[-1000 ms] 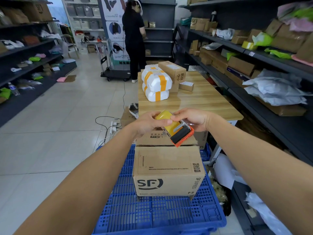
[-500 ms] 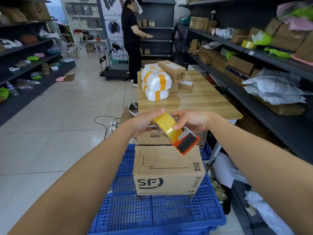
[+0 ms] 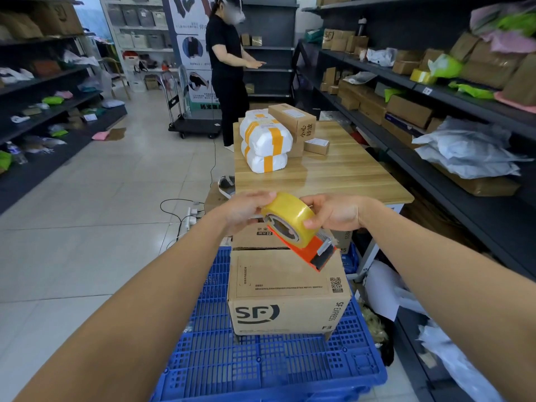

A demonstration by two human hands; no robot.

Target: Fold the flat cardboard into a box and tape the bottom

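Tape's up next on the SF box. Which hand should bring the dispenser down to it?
Right, probably. The right hand grips the tape dispenser round its roll, with the cutter end hanging over the box. The left hand only holds the roll's upper edge.

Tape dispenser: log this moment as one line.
phase: readying tape | left hand: holds tape dispenser | right hand: holds tape dispenser | SF box: on blue pallet

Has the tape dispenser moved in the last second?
Yes. The tape dispenser has sunk slightly toward the SF box, its orange end now overlapping the box top, and tilted to show the roll's core.
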